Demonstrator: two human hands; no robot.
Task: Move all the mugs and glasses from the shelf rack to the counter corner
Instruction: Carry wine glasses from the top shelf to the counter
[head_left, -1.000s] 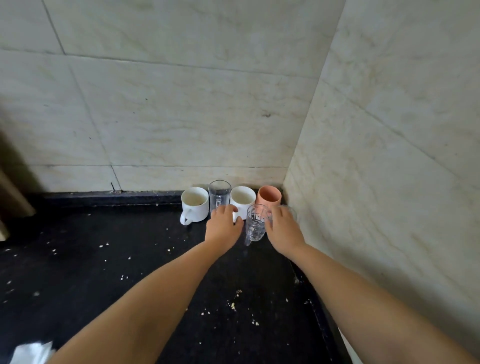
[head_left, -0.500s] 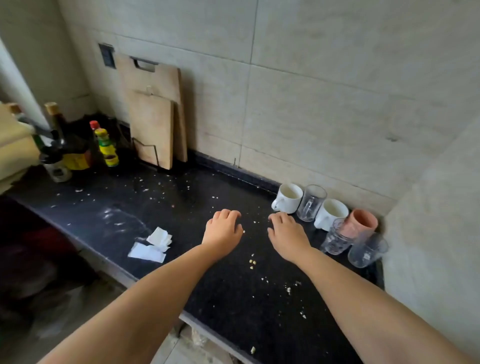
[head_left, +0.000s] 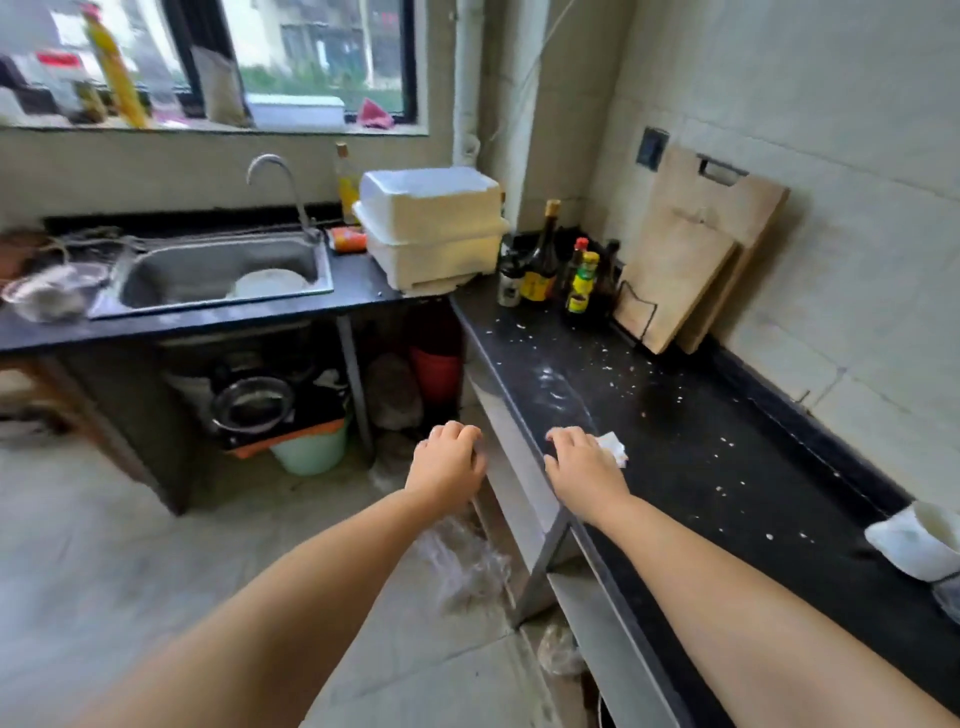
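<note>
Both of my hands hold nothing, with fingers loosely curled and palms down. My left hand (head_left: 449, 462) hovers over the floor just off the black counter's front edge (head_left: 524, 415). My right hand (head_left: 584, 467) is over the counter's front edge, next to a crumpled white paper (head_left: 614, 448). A white mug (head_left: 914, 540) stands on the counter at the far right edge of the view, with part of a clear glass (head_left: 949, 597) just below it. The other mugs and glasses are out of view. A white lidded dish rack (head_left: 431, 228) sits at the counter's far end beside the sink.
A steel sink (head_left: 223, 270) with a tap and a plate lies at the left. Sauce bottles (head_left: 545, 260) and two wooden cutting boards (head_left: 696, 249) stand against the wall. Crumbs dot the counter. Pots and a bucket (head_left: 311, 447) sit under the sink.
My view has swung left, away from the corner with the mugs and glasses, toward the sink and dish rack. Both empty hands have drawn back from the glasses to the counter's front edge.
</note>
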